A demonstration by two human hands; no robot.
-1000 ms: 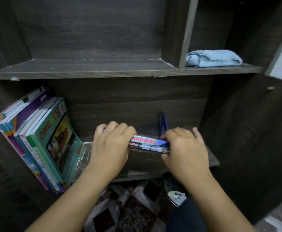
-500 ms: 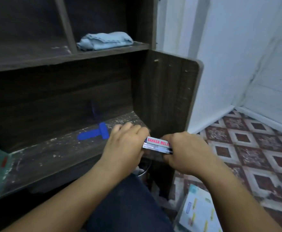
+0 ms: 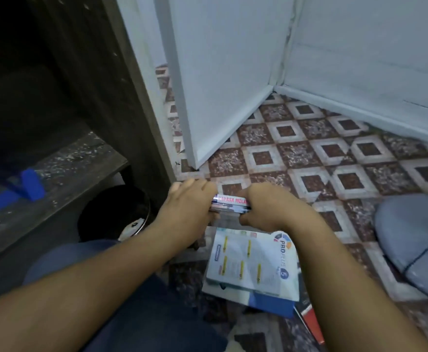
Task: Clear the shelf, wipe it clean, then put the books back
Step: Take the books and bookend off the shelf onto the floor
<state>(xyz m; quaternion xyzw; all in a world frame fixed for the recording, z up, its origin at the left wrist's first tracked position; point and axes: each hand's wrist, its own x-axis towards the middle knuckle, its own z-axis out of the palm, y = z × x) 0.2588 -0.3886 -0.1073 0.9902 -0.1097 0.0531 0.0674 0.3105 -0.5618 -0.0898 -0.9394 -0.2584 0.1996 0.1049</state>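
Leftmost, the dusty shelf (image 3: 63, 171) carries a blue plastic piece (image 3: 31, 184). Right of it, above the tiled floor (image 3: 309, 153), the left hand (image 3: 190, 207) and right hand (image 3: 266, 207) curl round the two ends of a thin bundle of books (image 3: 230, 205). The spine shows "AHASA MELA". They look light and floppy, so an end-to-end grip suits. Nearer lies a floor pile (image 3: 253, 262) marked "PRO".

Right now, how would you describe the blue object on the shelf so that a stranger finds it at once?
Look at the dark wooden bookcase on the left. On its low, dust-speckled shelf board, above the round black bin, lies a bookend. It is the only bright blue thing on that dark board.
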